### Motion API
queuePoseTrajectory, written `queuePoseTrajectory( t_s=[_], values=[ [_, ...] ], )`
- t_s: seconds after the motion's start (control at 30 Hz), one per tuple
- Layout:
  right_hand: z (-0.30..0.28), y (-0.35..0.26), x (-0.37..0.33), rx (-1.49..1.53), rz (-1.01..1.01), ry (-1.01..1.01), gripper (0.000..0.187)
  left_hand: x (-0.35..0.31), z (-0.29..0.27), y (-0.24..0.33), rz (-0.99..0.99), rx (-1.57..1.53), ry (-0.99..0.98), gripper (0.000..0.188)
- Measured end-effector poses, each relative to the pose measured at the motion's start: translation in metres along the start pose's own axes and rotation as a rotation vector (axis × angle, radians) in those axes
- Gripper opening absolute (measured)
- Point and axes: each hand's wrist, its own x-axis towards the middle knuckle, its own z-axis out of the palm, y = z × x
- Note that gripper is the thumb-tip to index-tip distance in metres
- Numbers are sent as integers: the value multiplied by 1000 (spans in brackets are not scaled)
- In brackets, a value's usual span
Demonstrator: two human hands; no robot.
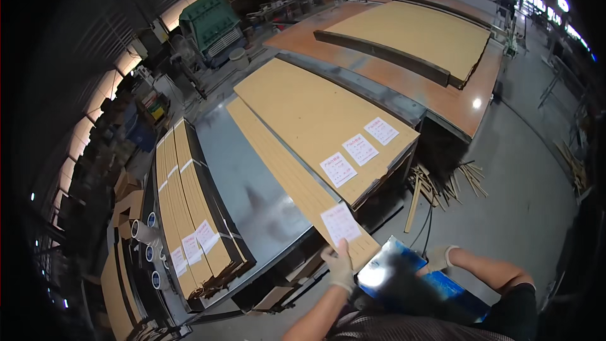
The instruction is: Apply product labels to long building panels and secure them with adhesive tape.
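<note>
My left hand (pixel 340 267), in a pale glove, grips the near end of a long, narrow tan board strip (pixel 278 167). Its thumb lies on top, at the lower edge of a white paper label (pixel 341 222) with red print. My right hand (pixel 437 259), also gloved, is at the far edge of a glossy blue and black sheet-like object (pixel 404 278) close to my body. The right fingers are blurred and partly hidden, so their grip is unclear. Right of the strip, a stack of wide tan boards (pixel 315 113) carries three similar labels (pixel 360 149) near its close end.
On the left, strapped bundles of tan strips (pixel 189 196) bear labels on the grey metal table (pixel 243 177). White rolls (pixel 146 232) stand beyond them. Thin offcuts (pixel 435 186) lie on the floor at right. Farther off, another board stack (pixel 416 38) rests on a reddish-brown table (pixel 303 35).
</note>
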Motion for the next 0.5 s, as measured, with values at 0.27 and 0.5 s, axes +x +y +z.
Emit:
queuePoseTrajectory(
  t_s=[0.27,0.5],
  values=[
    [-97,-51,-15,269,-475,394,81,-42,-15,0,48,80,-37,72],
    [-95,-150,-15,5,-957,256,65,-71,-51,81,112,-292,-652,15]
  ],
)
